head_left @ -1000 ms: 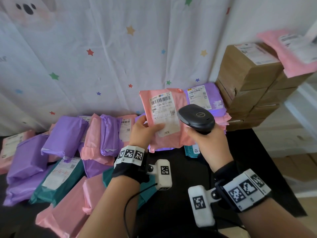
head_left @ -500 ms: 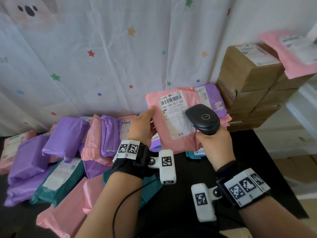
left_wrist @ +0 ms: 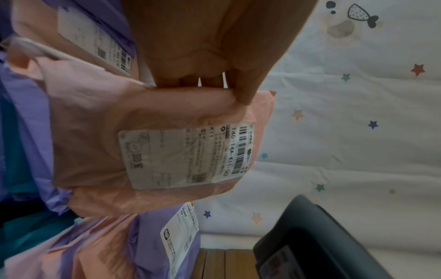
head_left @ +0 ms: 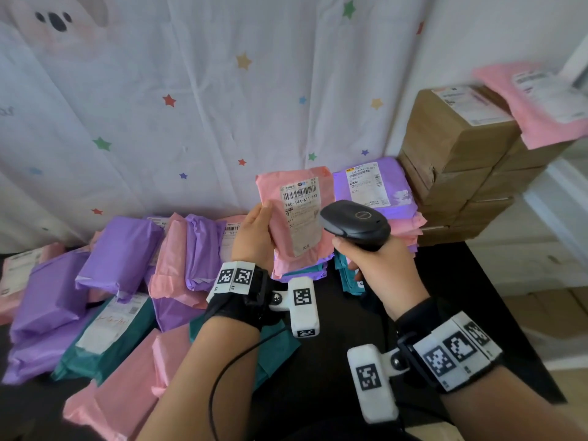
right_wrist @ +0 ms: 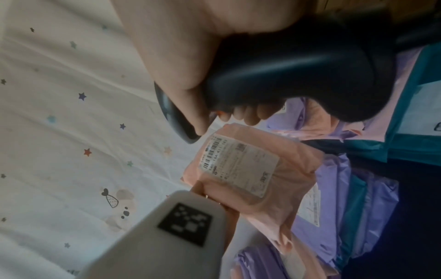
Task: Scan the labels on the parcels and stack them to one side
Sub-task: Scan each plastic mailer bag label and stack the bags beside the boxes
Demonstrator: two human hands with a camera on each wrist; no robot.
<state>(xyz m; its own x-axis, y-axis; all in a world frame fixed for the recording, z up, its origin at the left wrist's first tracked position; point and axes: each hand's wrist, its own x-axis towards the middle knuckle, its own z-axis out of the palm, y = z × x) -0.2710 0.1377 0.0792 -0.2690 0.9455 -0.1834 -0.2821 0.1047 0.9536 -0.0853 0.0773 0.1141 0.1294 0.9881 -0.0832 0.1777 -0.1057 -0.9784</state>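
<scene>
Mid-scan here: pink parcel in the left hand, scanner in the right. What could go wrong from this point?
1. The left hand grips the pink parcel by one edge only; the soft bag could sag or slip.
2. The purple parcel's label faces up just behind, so the scanner might read that one instead.
3. The pink bag overhangs the boxes and could slide off.
</scene>
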